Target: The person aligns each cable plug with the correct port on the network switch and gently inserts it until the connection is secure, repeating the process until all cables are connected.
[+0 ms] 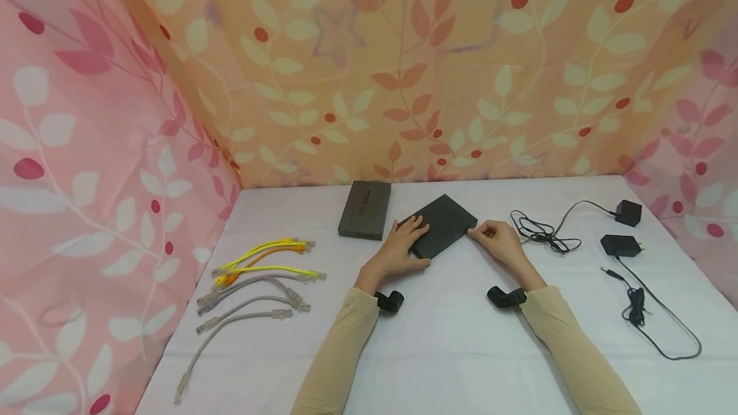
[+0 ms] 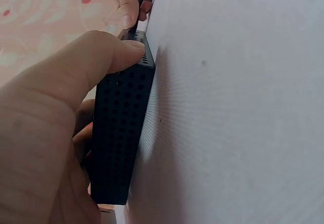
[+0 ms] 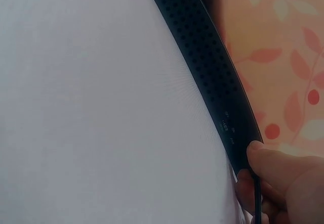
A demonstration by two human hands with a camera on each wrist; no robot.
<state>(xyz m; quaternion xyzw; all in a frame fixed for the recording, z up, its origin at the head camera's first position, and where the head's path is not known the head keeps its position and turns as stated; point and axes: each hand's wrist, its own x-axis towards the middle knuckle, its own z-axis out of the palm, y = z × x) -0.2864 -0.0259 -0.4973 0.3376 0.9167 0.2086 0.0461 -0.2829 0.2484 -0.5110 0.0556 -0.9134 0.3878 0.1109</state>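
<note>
A black perforated-side network switch (image 1: pixel 445 225) sits turned at an angle near the back middle of the table. My left hand (image 1: pixel 400 250) holds it, fingers spread over its top and thumb (image 2: pixel 114 57) at its near corner. At the switch's right corner, my right hand (image 1: pixel 500 243) pinches the end of a thin black power cord (image 3: pixel 257 198) against the perforated side, by small printed markings. The cord's tip is hidden by fingers. Beyond that hand, a coiled black cord (image 1: pixel 544 234) leads to a power adapter (image 1: pixel 628 212).
A second, grey-black switch (image 1: pixel 365 210) lies to the left at the back. Several yellow, orange and grey network cables (image 1: pixel 254 274) lie on the left. Another adapter (image 1: pixel 621 246) with its tied cord (image 1: pixel 637 306) rests on the right. A floral curtain (image 1: pixel 403 82) borders the white table (image 1: pixel 450 364).
</note>
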